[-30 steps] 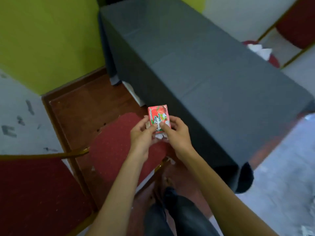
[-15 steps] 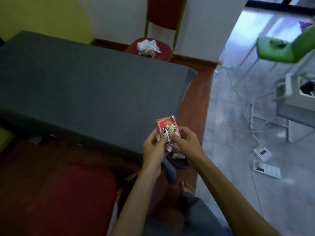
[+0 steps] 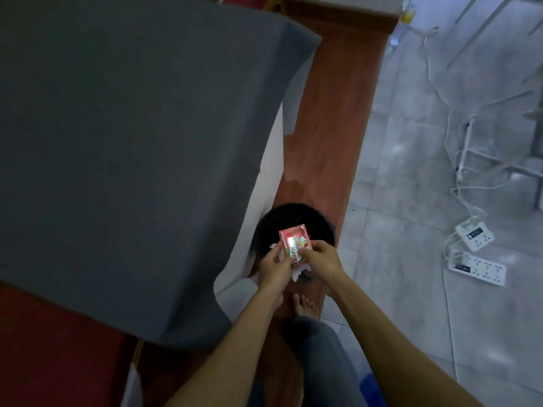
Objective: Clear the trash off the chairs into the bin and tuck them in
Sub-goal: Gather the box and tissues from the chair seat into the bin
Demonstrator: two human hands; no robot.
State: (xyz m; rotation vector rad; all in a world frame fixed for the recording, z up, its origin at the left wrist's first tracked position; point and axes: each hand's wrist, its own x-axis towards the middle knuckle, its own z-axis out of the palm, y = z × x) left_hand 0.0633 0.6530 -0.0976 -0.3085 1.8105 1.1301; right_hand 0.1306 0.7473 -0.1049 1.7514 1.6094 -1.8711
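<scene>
A small red juice carton (image 3: 293, 242) with crumpled white tissue (image 3: 298, 271) under it is pinched between both hands. My left hand (image 3: 274, 267) grips its lower left side, my right hand (image 3: 321, 259) its lower right. The carton hangs right above the dark round bin (image 3: 293, 215) that stands on the wooden floor strip at the table's corner. A red chair seat (image 3: 58, 348) shows at the bottom left, partly under the grey tablecloth.
The table with the grey cloth (image 3: 123, 136) fills the left half, its corner hanging near the bin. White power strips (image 3: 476, 259) and cables lie on the tiled floor at the right. My bare foot (image 3: 305, 306) stands just below the bin.
The view has swung right and down from the chair and tabletop to the bin. Both hands have carried the carton and tissue over the bin's opening.
</scene>
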